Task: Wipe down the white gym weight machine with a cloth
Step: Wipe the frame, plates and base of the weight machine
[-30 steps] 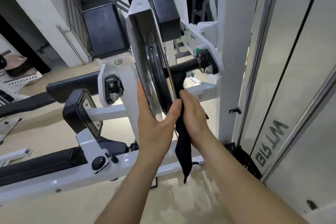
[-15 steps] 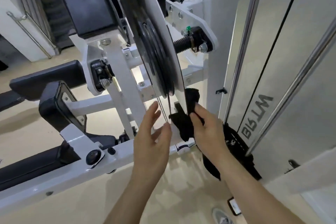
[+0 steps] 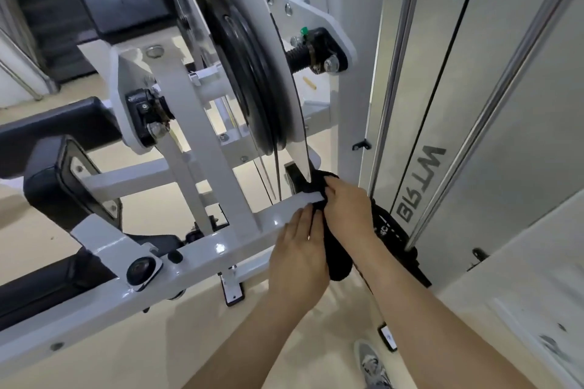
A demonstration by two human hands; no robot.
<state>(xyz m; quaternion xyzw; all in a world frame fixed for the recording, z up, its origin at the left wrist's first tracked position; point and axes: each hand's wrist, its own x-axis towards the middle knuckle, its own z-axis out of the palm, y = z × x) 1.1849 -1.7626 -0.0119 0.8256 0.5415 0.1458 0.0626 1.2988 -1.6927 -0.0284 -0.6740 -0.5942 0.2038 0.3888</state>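
The white gym weight machine fills the view, its low frame bar (image 3: 202, 254) running from lower left to centre. A white cam plate (image 3: 278, 79) with a black pulley wheel (image 3: 243, 73) hangs above it. My right hand (image 3: 344, 208) grips a black cloth (image 3: 335, 259) and holds its upper part against the plate's bottom tip, near the bar's end. The cloth's lower part hangs bunched between my hands. My left hand (image 3: 298, 253) lies on the bar beside the cloth, fingers straight and touching its edge.
A white upright post (image 3: 357, 73) and a translucent shield panel (image 3: 474, 104) with chrome guide rods stand right of my hands. Black pads (image 3: 53, 180) sit at the left. Thin cables (image 3: 268, 174) drop from the pulley. A shoe (image 3: 373, 363) is on the beige floor.
Both hands have moved down from the pulley plate's edge to its bottom tip and the frame bar. The cloth went down with my right hand. The view has come closer and lower.
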